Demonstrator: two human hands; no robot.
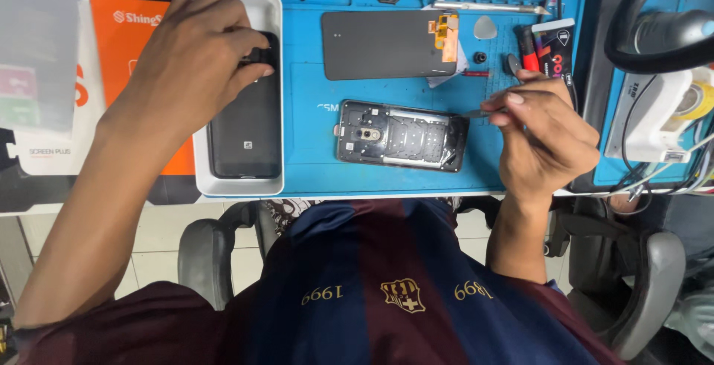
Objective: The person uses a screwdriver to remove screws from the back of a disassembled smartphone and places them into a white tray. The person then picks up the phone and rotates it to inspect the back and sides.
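Left hand: my left hand (197, 56) reached into the white tray (271, 15) at the left of the blue worktop mat (312, 149), fingers curled and pinched on a small dark part (260, 56) at the top end of the black back cover (245, 138) lying in that tray.
Right hand: my right hand (543, 138) was closed in a pen grip around thin tweezers (476, 113), their tip pointing left toward the opened phone.
Opened phone: the phone frame (401, 136) lay flat on the mat, inner side up, between my two hands; its right end was just beside the tweezer tip, and I could not tell whether they touched.
Small part relative to left hand: directly under my fingertips, mostly hidden by them, so its exact kind was not clear.
Doing this well: I judged it best to keep the pinch light and lift the part straight up, clear of the tray wall, while holding the tweezers steady and off the exposed board.
Nearby: a detached dark screen panel (379, 43) with an orange flex (446, 34) lay above the frame; a grey pick (485, 28) sat to its right, and an orange and white box (137, 30) lay left of the tray.
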